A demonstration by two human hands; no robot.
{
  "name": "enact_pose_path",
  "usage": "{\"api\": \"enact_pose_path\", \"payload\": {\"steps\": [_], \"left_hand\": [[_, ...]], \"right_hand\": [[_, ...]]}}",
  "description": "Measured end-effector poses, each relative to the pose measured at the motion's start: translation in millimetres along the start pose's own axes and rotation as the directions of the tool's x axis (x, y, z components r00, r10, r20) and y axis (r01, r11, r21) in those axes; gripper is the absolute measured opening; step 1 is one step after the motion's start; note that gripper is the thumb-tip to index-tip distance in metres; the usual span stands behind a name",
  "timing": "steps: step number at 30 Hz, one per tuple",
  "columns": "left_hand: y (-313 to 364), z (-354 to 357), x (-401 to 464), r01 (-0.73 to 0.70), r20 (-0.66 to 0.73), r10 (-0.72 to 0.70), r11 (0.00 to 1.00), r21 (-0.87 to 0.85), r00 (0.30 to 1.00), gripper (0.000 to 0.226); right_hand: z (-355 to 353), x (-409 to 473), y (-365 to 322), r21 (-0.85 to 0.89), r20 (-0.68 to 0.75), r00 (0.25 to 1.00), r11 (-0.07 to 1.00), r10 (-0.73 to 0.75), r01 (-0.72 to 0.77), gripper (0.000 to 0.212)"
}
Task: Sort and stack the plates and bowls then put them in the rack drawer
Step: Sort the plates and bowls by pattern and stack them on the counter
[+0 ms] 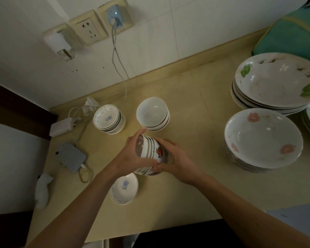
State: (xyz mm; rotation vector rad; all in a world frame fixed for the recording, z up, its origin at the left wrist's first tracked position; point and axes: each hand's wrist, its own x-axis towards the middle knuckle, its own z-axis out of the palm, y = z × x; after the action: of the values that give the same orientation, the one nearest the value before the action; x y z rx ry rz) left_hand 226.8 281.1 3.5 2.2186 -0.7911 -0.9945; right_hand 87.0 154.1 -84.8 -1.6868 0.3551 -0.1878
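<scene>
Both hands grip a stack of small white bowls point(151, 153) with a red motif, tilted on its side above the counter. My left hand point(128, 156) holds its open end, my right hand point(175, 158) its base. Beyond it stand a stack of plain white bowls point(153, 113) and a stack of small blue-patterned saucers point(108, 119). A single blue-patterned saucer point(124, 188) lies under my left wrist. At the right sit a stack of pink-flower plates point(263, 140) and a stack of green-leaf plates point(275, 81).
The beige counter point(195, 104) meets a white tiled wall with sockets point(89, 28) and a hanging cable. Chargers, a grey device point(71, 156) and a white figurine point(42, 190) crowd the left edge. A teal bag point(293, 33) stands at the back right.
</scene>
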Motion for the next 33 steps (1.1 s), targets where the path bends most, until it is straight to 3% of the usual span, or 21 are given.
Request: {"api": "enact_pose_path", "payload": {"steps": [3,11,16,24,33], "left_hand": [[-0.1,-3.6,-0.3,0.023,0.018,-0.022,0.997,-0.075,1.000,0.123],[-8.5,-10.0,-4.9,0.029,0.034,-0.022,0.978,-0.206,0.999,0.115],[-0.9,-6.5,1.8,0.063,0.019,-0.060,0.978,-0.201,0.998,0.111],[7.1,-2.1,19.7,0.066,0.032,-0.071,0.989,0.130,0.997,0.111],[12.4,19.6,9.3,0.028,-0.004,-0.030,0.900,0.435,1.000,0.123]], "right_hand": [[1.2,2.9,-6.6,0.052,0.046,0.999,0.999,-0.005,0.003,0.085],[7.6,9.2,-16.3,-0.118,0.008,1.000,0.993,-0.024,0.025,0.085],[2.5,6.8,-13.5,0.137,0.050,0.998,0.990,0.031,-0.038,0.084],[-13.7,8.2,-6.1,0.274,0.091,0.995,0.959,0.043,-0.067,0.080],[-18.7,-6.8,-6.0,0.172,0.095,0.993,0.982,0.065,-0.081,0.082]]}}
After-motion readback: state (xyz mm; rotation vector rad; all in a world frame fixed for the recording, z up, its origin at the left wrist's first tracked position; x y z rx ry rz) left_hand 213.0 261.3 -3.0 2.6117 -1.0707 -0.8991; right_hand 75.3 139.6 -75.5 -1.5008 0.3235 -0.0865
